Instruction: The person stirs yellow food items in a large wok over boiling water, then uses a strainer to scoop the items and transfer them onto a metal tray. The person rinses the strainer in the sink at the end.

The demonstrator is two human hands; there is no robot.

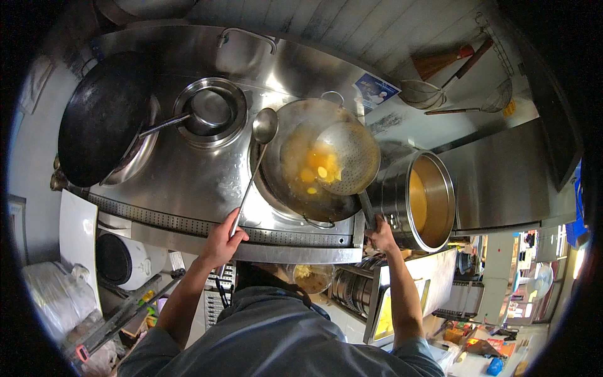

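Observation:
My left hand [223, 241] grips the long handle of a metal ladle [265, 126], whose bowl is raised at the left rim of a steaming wok [294, 198]. In my right hand [382, 235] is the handle of a large perforated metal strainer [353, 155]. The strainer is tilted over the right side of the wok, its edge by yellow pieces of food [322, 171] in cloudy liquid. The wok sits in a round burner opening of the steel range. Steam partly blurs the food.
A large black wok [106, 118] leans at the left. Beside it, a metal pot [210, 139] holds another ladle [211, 108]. A deep stockpot [435, 165] with brownish liquid stands right of the range. A faucet [249, 32] is at the back; wire strainers [422, 94] and a brush [435, 62] hang on the wall.

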